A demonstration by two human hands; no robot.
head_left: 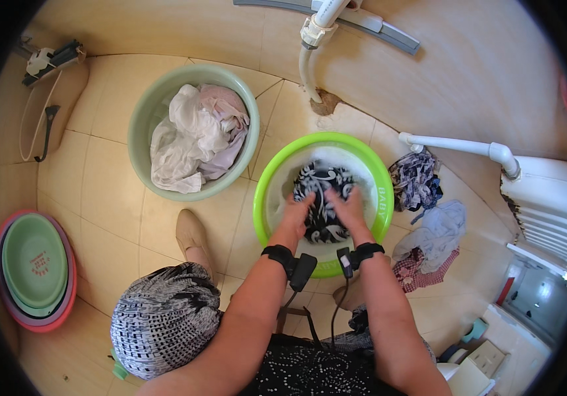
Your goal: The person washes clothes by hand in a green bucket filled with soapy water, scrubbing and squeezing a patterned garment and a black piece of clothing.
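Evidently the wash is midway, as I judge it from my end of the feed: the black-and-white patterned cloth [325, 221] lies bunched inside the lime-green basin [323, 138], with white suds [362, 166] around it. I have the left hand [298, 210] on the cloth's near-left side, half curled, and the right hand [347, 203] opposite, its fingers loosely bent and a little blurred. Both touch the fabric, but some fingertips are lost in the folds, so I cannot tell how firmly either has hold of it

As for what is finished, I can only go by where things lie. A white garment [191, 119] and a pink garment [224, 100] sit heaped in the grey-green tub [139, 132]; whether they are washed or merely waiting, the view does not settle. On the floor [111, 198], just right of the basin, lie a dark patterned bundle [415, 178], a pale blue garment [440, 228] and a red checked cloth [422, 274]. I would count that pile as probably left to do, though nothing I see proves it, and the cloth under my hands seems unfinished while the suds surround it
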